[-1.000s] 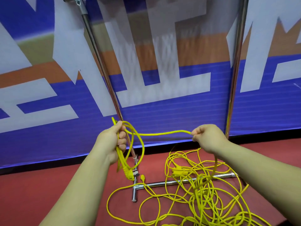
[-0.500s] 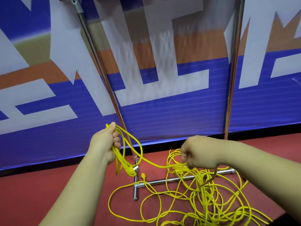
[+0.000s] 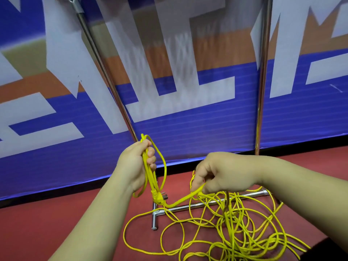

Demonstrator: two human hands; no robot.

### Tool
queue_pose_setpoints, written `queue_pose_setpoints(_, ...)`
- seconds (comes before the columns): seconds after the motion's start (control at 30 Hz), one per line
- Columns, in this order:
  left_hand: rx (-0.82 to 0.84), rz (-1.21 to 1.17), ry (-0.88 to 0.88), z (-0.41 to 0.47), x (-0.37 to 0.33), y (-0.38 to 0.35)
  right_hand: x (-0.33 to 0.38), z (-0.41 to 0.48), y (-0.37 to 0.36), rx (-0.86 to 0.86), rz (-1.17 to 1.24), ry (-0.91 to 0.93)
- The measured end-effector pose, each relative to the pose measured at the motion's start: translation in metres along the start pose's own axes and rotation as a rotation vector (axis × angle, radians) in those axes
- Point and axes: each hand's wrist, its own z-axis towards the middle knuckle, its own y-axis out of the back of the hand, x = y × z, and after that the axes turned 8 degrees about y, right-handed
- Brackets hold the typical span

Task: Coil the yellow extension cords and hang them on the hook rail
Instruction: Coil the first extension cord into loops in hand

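My left hand (image 3: 134,162) grips a few short loops of yellow extension cord (image 3: 150,176), with a yellow plug (image 3: 159,197) dangling below the fist. From those loops a strand runs down and right to my right hand (image 3: 218,172), which pinches it low, just above the floor. A tangled heap of yellow cord (image 3: 231,228) lies on the red floor under and to the right of my right hand. The chrome rack has two uprights (image 3: 105,72) and a base bar (image 3: 207,203) on the floor; its top rail and hooks are out of view.
A blue, white and orange banner wall (image 3: 188,129) stands right behind the rack. Red floor (image 3: 56,213) stretches to the left of the cord heap. The rack's short foot (image 3: 154,217) points toward me beside the cord.
My right hand has dropped from chest height down toward the heap and moved left along the strand. My left hand has kept its loops and shifted slightly.
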Motion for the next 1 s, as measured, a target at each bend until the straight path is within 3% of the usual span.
queue_pose_setpoints(0.2,0.055,-0.012,0.050,0.000,0.000,-0.007,-0.011,-0.003,0.010,-0.069,0.041,0.036)
queue_pose_setpoints(0.37,0.075,-0.113,0.109,0.007,-0.005,-0.002,-0.015,-0.010,0.019,-0.103,-0.072,-0.041)
queue_pose_setpoints(0.6,0.233,0.012,0.253,0.007,-0.004,0.001,-0.017,-0.014,0.024,-0.158,-0.118,-0.085)
queue_pose_setpoints(0.73,0.274,0.075,0.222,0.004,0.006,-0.010,-0.018,-0.013,0.022,-0.208,-0.039,-0.003)
queue_pose_setpoints(1.0,0.290,0.318,0.183,-0.004,0.031,-0.040,-0.014,-0.009,0.017,-0.521,0.280,0.100)
